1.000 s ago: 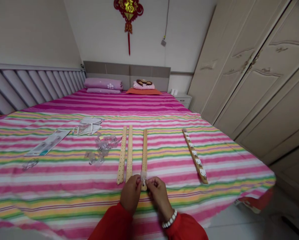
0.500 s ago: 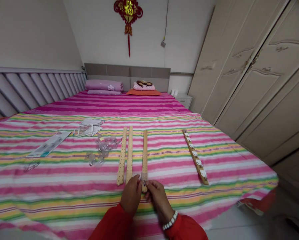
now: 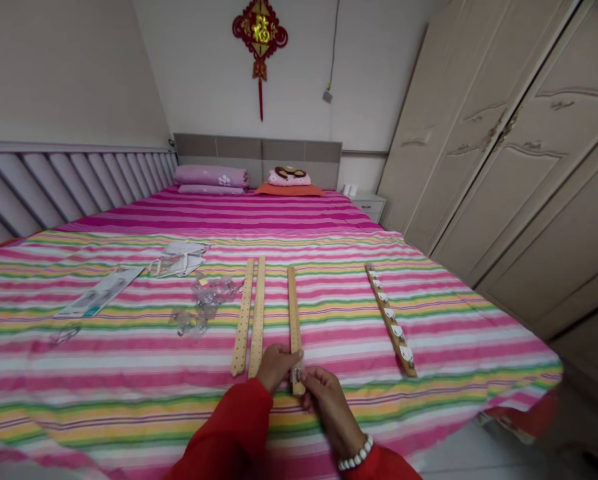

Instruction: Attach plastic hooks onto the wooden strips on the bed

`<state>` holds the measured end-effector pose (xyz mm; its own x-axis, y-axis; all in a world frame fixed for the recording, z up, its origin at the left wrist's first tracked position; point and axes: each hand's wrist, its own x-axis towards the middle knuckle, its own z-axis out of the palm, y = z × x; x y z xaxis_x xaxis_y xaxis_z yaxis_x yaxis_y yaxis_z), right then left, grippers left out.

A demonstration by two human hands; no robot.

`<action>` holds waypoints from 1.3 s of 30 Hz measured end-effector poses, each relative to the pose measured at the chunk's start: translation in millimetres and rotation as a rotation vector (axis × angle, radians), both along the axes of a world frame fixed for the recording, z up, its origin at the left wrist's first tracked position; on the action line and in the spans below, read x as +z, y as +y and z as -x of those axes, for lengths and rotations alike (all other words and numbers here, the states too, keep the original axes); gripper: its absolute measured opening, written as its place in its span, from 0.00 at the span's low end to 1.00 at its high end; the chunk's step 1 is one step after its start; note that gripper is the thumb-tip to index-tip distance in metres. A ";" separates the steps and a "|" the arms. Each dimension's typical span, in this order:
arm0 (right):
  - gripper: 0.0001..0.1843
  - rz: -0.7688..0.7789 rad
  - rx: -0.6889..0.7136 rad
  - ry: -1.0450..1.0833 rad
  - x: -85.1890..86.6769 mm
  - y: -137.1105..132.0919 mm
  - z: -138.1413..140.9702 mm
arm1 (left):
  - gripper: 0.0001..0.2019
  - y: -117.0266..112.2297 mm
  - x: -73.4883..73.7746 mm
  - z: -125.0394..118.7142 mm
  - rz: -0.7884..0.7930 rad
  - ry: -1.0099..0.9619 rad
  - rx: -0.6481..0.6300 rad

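A narrow wooden strip (image 3: 293,307) with small holes lies lengthwise in front of me. My left hand (image 3: 277,367) grips it near its near end, thumb across the top. At that end sits a small shiny metal piece (image 3: 298,375) on a clear-looking backing; its exact kind is too small to make out. My right hand (image 3: 331,397) has thumb and fingertips pinched at the edge of this piece. To the left, two similar perforated wooden strips (image 3: 243,317) lie side by side. On the right, another wooden strip (image 3: 383,303) carries several white cards with metal bits.
Small clear plastic packets (image 3: 209,297) lie left of the strips. Beyond them are white packaging pieces (image 3: 181,259), a long flat package (image 3: 101,292) and a thin wire-like item (image 3: 65,333). Everything rests on a striped bedsheet (image 3: 143,393). A wardrobe (image 3: 519,160) stands at right.
The strip's near end has shifted slightly right and toward me with both hands. My left thumb now lies across the strip, farther up from the metal piece. The view has tilted slightly.
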<state>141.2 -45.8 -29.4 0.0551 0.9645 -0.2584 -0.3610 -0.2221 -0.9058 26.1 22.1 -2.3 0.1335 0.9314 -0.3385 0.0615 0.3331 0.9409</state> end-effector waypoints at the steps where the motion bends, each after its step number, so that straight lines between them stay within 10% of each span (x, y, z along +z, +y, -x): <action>1: 0.20 -0.004 0.008 0.004 -0.5 -0.3 -0.1 | 0.19 1.1 -2.3 -1.1 -0.009 0.021 0.003; 18: 0.19 0.042 -0.026 0.102 -5.0 12.3 9.9 | 0.21 1.5 -5.3 -9.9 -0.059 0.002 0.175; 31: 0.13 0.008 -0.046 0.231 2.7 17.2 13.1 | 0.16 14.2 -0.8 15.5 -0.054 -0.076 -0.095; 39: 0.19 -0.023 -0.051 0.089 -10.3 17.8 13.0 | 0.09 50.3 29.2 50.1 -0.052 0.159 -0.148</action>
